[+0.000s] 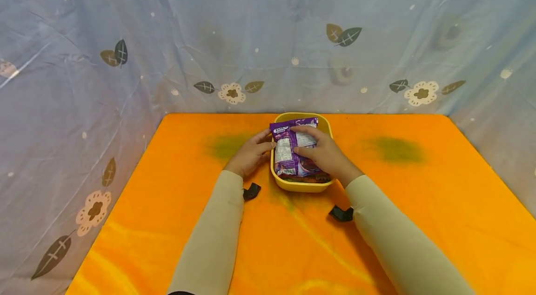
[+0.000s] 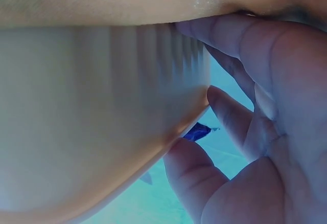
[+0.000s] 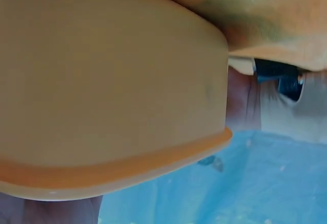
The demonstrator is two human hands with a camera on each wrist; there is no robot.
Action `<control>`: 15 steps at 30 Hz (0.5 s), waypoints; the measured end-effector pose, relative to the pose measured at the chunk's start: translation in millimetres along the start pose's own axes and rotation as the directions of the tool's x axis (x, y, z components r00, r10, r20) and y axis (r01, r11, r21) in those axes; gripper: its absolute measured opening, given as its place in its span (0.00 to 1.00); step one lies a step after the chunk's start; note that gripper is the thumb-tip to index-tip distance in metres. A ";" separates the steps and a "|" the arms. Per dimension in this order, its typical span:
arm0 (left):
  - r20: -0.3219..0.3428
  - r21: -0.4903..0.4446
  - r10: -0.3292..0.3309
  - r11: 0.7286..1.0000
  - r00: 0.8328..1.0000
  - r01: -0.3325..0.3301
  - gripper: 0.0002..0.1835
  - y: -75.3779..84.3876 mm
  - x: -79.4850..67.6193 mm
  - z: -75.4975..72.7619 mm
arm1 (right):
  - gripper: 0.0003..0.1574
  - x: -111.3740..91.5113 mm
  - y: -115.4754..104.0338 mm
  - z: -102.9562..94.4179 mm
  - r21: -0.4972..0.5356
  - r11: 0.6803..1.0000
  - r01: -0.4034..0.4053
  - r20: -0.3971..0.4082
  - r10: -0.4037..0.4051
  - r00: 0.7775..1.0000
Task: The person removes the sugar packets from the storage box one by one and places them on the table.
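Note:
A yellow plastic basket [image 1: 302,187] holds purple snack packets. One purple packet [image 1: 283,148] with a silvery-white panel lies on the left, beside a second purple packet [image 1: 304,137] partly covered by my right hand. Beneath them shows a dark packet [image 1: 307,177] with reddish-green print. My left hand [image 1: 248,155] is at the basket's left side, its fingertips touching the ribbed outer wall [image 2: 153,70] and its thumb at the rim. Reaching over the right rim, my right hand [image 1: 322,148] rests on the second packet with thumb and forefinger spread.
An orange cloth [image 1: 188,220] covers the table. Patterned grey-blue curtains [image 1: 268,34] hang behind it and along both sides. Small black mounts are on the left wrist [image 1: 252,191] and the right wrist [image 1: 341,213].

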State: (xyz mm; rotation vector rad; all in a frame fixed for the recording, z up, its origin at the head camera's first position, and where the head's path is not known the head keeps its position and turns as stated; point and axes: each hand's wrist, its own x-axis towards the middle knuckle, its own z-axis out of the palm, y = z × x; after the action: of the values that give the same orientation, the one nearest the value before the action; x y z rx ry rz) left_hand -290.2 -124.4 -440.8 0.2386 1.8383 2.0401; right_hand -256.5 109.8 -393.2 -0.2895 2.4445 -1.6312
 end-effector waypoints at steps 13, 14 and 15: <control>-0.006 -0.036 -0.013 0.999 1.000 0.013 0.35 0.7 1.7 0.5 | 0.30 -1.6 2.0 1.3 0.031 0.999 0.019 -0.030 -0.018 0.999; -0.004 -0.033 -0.012 0.999 1.000 0.011 0.35 0.3 1.8 0.5 | 0.30 -2.0 2.3 1.3 0.031 0.999 0.022 -0.033 -0.021 0.999; -0.003 -0.033 -0.011 0.999 1.000 0.011 0.35 -0.1 1.9 0.6 | 0.30 -2.3 2.7 1.2 0.030 0.999 0.024 -0.038 -0.023 0.999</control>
State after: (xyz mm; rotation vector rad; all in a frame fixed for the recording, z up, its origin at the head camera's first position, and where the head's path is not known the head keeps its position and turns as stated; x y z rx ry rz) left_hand -291.7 -123.1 -441.0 0.2162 1.8021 2.0626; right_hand -254.1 110.4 -396.1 -0.2865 2.4503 -1.6973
